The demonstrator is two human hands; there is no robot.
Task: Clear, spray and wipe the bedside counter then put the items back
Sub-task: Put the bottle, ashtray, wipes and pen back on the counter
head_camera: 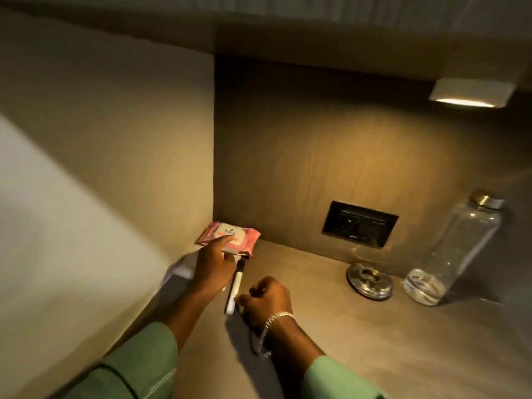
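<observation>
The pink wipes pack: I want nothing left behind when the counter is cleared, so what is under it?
The wipes pack sits in the counter's back corner. The left hand's fingers press on top. Nothing shows beneath its visible edges; the underside stays hidden.

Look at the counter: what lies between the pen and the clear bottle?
In the head view, a round glass ashtray sits between the pen and the clear bottle, nearer the bottle; the rest is bare counter.

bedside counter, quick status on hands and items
Left hand on wipes pack. Right hand pinching pen. Bottle, ashtray on counter.
</observation>
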